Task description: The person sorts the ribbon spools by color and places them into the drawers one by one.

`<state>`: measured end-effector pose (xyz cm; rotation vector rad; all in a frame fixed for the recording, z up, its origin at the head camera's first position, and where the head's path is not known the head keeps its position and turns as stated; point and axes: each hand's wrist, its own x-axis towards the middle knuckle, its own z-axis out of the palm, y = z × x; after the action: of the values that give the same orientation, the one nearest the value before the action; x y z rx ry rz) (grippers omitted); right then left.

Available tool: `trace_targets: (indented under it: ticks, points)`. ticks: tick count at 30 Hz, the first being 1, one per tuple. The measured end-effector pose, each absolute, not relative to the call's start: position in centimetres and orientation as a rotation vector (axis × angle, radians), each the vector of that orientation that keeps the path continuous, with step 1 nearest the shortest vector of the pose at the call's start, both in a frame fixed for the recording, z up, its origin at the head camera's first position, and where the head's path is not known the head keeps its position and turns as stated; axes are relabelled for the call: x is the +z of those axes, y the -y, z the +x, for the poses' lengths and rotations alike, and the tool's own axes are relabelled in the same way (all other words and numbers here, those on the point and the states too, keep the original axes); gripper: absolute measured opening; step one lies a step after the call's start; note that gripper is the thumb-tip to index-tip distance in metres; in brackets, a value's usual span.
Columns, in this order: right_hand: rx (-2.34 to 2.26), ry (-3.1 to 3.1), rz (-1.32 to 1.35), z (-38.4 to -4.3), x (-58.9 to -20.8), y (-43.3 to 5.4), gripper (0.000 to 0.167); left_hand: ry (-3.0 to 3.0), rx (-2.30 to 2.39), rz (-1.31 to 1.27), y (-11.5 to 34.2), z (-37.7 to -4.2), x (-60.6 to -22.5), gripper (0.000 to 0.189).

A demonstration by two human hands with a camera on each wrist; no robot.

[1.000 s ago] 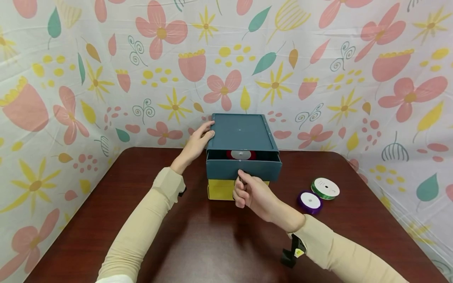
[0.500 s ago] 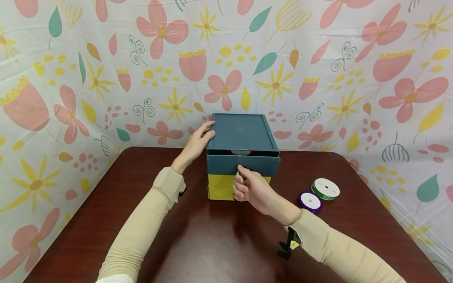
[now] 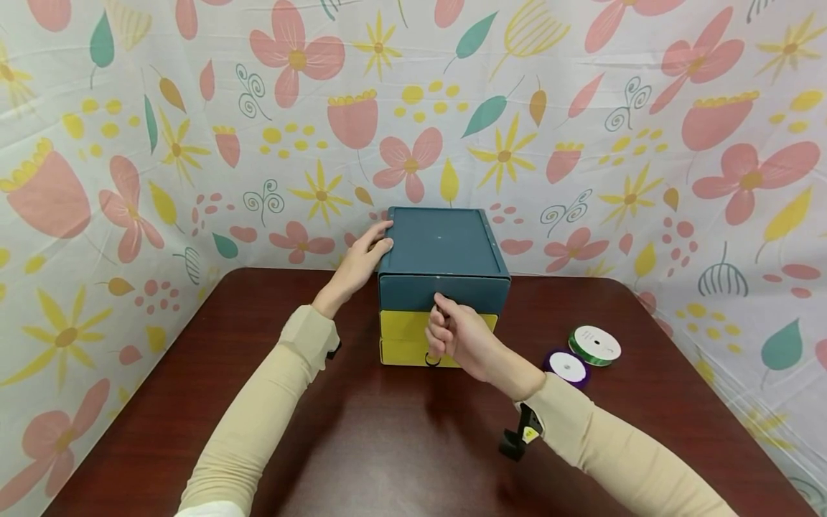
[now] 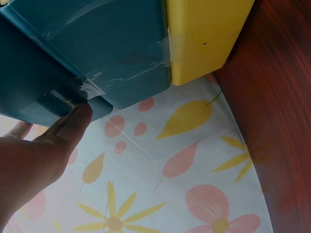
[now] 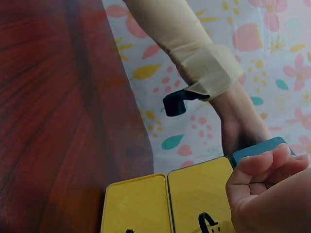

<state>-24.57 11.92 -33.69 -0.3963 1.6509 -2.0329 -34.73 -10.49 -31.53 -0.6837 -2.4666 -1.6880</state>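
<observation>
A small drawer unit stands on the table, with a dark blue top (image 3: 439, 240), a blue drawer front (image 3: 407, 294) and two yellow drawer fronts (image 3: 403, 325) below. My left hand (image 3: 359, 263) rests along the unit's upper left edge; in the left wrist view its fingertips (image 4: 83, 112) touch the blue side. My right hand (image 3: 464, 339) is at the blue drawer's front, thumb and curled fingers pinching its small dark pull, mostly hidden. The blue front sits flush under the top. A black loop pull (image 5: 206, 222) shows on a yellow front in the right wrist view.
To the right of the unit lie two ribbon spools, one green (image 3: 595, 345) and one purple (image 3: 567, 368), side by side on the dark wooden table (image 3: 388, 445). Behind the unit hangs a flower-patterned cloth (image 3: 549, 108).
The blue drawer, pulled partly out earlier with a red spool showing inside, has slid back in and hides it. My right hand moved forward with it; the left hand stayed in place.
</observation>
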Motion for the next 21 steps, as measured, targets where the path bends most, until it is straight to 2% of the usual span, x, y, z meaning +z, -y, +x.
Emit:
trace_targets:
  ticks: [11,18,21]
  points:
    - [-1.999,-1.621,-0.433,-25.3,-34.1,-12.2,0.042,2.473,-1.68,-0.689,10.4,-34.9,-31.6,0.053]
    - [-1.734,-1.609,-0.478,-24.2,-37.5,-12.3,0.03,2.485,-1.675,-0.687,10.4,-34.8,-31.5,0.053]
    - [-1.665,-1.64,-0.381,-24.0,-38.8,-12.3,0.036,2.492,-1.69,-0.678,10.5,-34.8,-31.3,0.052]
